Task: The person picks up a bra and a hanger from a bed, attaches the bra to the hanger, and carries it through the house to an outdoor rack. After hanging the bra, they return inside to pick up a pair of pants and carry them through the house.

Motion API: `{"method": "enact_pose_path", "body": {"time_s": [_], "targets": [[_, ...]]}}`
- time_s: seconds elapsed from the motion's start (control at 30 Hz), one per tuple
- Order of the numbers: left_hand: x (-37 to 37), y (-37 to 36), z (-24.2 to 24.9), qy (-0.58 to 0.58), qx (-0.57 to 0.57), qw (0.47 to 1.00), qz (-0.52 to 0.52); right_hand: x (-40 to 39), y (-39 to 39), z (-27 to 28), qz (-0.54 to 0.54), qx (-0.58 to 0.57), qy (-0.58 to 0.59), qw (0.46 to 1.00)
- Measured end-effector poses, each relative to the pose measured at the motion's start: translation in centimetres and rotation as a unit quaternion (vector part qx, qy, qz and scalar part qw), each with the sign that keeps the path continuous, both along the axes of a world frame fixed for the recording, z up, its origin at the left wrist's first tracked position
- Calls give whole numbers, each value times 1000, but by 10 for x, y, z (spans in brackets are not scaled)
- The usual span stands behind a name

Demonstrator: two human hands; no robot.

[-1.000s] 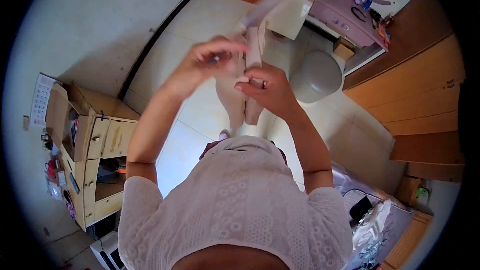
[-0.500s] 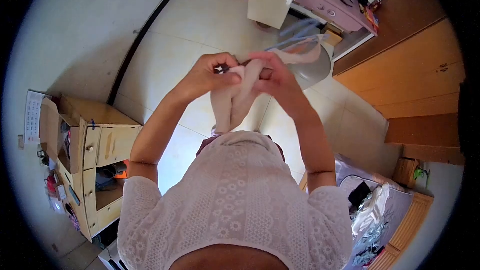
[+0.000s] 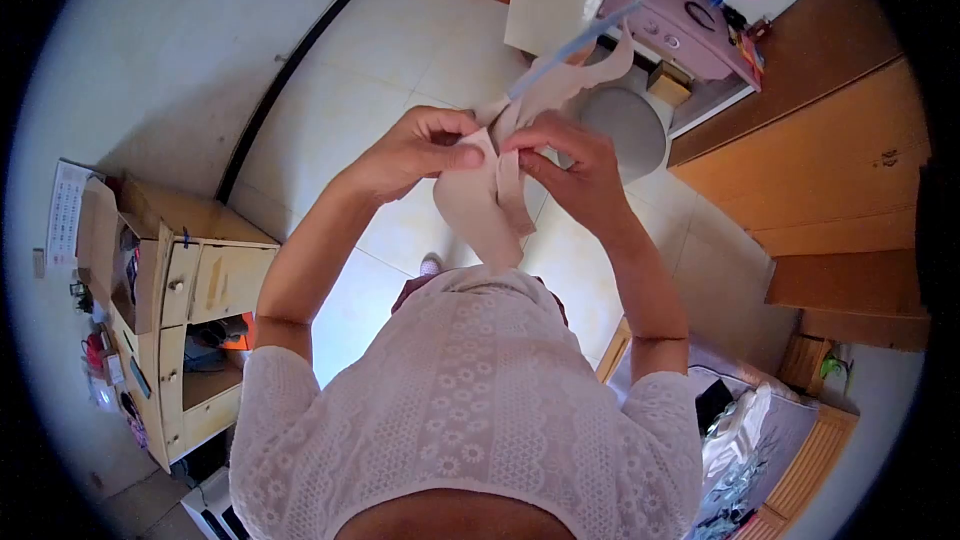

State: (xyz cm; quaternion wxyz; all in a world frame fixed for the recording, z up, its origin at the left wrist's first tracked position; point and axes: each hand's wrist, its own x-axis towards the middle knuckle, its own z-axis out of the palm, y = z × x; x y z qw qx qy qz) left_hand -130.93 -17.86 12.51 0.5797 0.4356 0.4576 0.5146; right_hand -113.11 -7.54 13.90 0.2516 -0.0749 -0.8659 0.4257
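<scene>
A pale pink cloth (image 3: 478, 202) hangs between my two hands in front of my chest. My left hand (image 3: 425, 152) pinches its upper left edge between thumb and fingers. With thumb and fingertips, my right hand (image 3: 568, 158) grips a fold of the same cloth a little to the right. One end of the cloth hangs down toward my waist, and another wavy part stretches up to the right. A light blue strip (image 3: 575, 45) sticks out beyond my hands beside that part. Where the strip joins the cloth is hard to make out.
A round grey stool (image 3: 625, 130) stands beyond my right hand. A pink dressing table (image 3: 675, 10) is at the top right, with wooden cabinets (image 3: 830, 170) below it. Drawers (image 3: 215, 290) stand at the left. Clothes (image 3: 735, 430) lie on a bed at the lower right.
The cloth has opened out between my hands, and its far part and the blue strip have swung upward. My right hand has shifted slightly right and down.
</scene>
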Motion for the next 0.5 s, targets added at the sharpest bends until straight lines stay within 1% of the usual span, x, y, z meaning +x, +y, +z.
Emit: {"method": "enact_pose_path", "body": {"time_s": [0.03,0.07,0.1,0.13,0.2,0.23,0.27,0.3,0.33,0.37,0.43,0.47,0.5], "targets": [[-1,-1,1,-1,1,1000,3,-2,2,2,3,1,-1,1000],[-2,-2,1,-2,0,1000,1,-3,4,5,-15,70,76,995],[-4,-3,2,-4,-1,1000,-1,-5,6,8,-32,139,153,978],[-7,-3,2,-3,0,1000,1,-4,10,10,-31,139,154,978],[-12,-6,2,33,56,998,20,2,15,15,23,129,154,979],[-14,-10,3,33,56,998,19,4,14,19,40,125,153,979],[-16,-14,6,59,56,996,24,9,9,29,27,61,17,998],[-20,-17,9,86,57,994,26,12,6,34,12,-5,-117,993],[-23,-20,10,97,65,993,17,9,12,19,-2,58,-113,992],[-20,-21,13,97,63,993,12,8,11,13,-7,55,-113,992],[-14,-23,22,122,111,985,-54,4,8,8,-86,119,-148,978],[-8,-22,27,210,139,966,-53,2,2,15,-86,119,-149,978],[-1,-21,28,209,138,967,-52,0,-7,28,-112,102,-199,968]]}}
